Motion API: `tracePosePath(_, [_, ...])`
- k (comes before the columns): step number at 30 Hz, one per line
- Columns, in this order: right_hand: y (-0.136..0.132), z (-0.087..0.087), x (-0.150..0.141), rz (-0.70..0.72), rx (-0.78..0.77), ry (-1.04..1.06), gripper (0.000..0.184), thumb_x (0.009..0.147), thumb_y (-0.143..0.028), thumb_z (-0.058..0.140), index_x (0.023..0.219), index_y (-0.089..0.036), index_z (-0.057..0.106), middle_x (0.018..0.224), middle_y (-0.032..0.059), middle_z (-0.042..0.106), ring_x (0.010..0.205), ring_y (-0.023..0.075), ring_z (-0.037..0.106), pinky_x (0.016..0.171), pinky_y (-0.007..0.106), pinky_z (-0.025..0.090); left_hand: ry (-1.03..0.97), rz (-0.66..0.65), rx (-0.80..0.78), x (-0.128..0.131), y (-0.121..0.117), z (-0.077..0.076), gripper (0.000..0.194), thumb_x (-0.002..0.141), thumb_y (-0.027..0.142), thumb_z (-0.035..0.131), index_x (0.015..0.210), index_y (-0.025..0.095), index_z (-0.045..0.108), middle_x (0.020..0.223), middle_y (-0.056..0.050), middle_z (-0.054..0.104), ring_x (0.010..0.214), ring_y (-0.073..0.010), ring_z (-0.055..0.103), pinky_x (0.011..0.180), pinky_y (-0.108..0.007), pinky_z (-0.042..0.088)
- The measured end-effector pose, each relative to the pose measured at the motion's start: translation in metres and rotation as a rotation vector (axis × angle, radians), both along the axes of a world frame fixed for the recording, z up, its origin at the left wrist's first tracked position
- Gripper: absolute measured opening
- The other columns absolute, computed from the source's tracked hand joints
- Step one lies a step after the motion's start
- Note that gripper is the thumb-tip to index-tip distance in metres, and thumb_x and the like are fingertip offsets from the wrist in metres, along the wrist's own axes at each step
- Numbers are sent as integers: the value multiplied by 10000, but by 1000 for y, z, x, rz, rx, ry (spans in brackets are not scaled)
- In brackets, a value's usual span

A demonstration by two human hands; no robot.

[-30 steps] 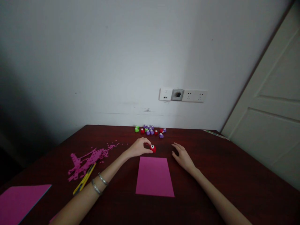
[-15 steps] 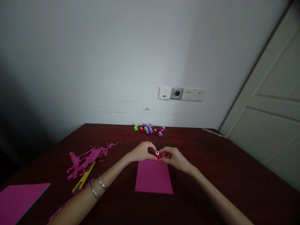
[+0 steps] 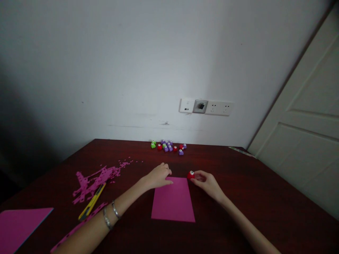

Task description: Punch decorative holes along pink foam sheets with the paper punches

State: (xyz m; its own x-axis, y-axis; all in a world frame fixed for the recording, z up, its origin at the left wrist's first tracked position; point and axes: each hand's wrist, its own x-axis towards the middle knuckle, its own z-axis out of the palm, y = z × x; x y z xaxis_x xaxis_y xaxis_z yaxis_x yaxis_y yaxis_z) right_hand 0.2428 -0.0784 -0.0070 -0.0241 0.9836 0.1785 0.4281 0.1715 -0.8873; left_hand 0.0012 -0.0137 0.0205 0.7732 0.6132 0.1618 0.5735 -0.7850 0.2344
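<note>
Between the thumb and fingers of my right hand is a small red craft punch with a white, eye-like button on top. It sits by the far right corner of a pink sheet of paper. My left hand is open over that sheet's far left corner, thumb and fingers apart with nothing between them. Whether its fingertips touch the paper, I cannot tell. Several similar punches in purple, green and red stand in a cluster near the wall.
To the left lie pink paper scraps and small punched bits. A yellow utility knife lies beside them, and a punched pink strip runs partly under my left forearm. Another pink sheet is at the near left. Wall sockets are above the table.
Half a second ago both hands were together at the red punch on the sheet's far edge. My left hand has let go and moved left; my right hand has carried the punch rightward.
</note>
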Motion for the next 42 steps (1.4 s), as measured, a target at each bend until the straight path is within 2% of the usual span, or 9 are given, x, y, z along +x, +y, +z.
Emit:
tracePosePath(3, [-1,-4,1,-58,-9,27,292,688,-414,650,841,-167,627,802,51,690,748,185,645,716,311,514,68,18,129,-3,1,-4,298,756,412,606,884,146,650,900,-96,568,905,-242,493,783,-321,376])
tracePosePath(7, [-7,-2,-12,12,-34,72,278,703,-393,646,851,-160,615,830,57,691,759,182,647,729,313,514,119,7,173,-7,2,-2,332,766,434,590,918,143,639,903,-93,566,889,-236,492,771,-311,367])
tracePosePath(11, [-13,-3,-22,106,-52,74,237,723,-353,639,860,-161,611,858,54,691,761,174,647,717,300,512,149,19,144,-9,3,-1,367,735,469,615,934,162,635,900,-80,570,883,-229,498,765,-297,361])
tracePosePath(14, [-15,-4,-25,124,-59,53,222,726,-341,635,855,-162,614,844,50,692,744,173,648,697,294,511,169,18,131,-9,4,-3,340,739,461,616,922,175,638,894,-73,576,882,-221,506,769,-291,359])
tracePosePath(24, [-15,-1,-26,100,-71,20,195,716,-320,626,830,-163,617,781,45,694,710,176,652,642,274,507,173,1,89,-8,6,-7,288,744,416,629,879,162,640,888,-70,593,869,-220,536,782,-313,379])
tracePosePath(33, [-16,-5,-27,97,-65,28,166,715,-295,624,828,-173,620,792,42,695,710,174,651,643,274,510,175,36,-3,-6,1,-1,250,755,383,616,882,167,620,919,-67,589,866,-214,551,742,-303,382])
tracePosePath(42, [-17,-3,-28,86,-36,4,164,710,-296,623,819,-174,624,773,40,696,689,173,655,645,276,515,96,114,-140,-8,4,-2,327,706,382,644,950,168,605,946,-72,571,854,-217,546,706,-288,387])
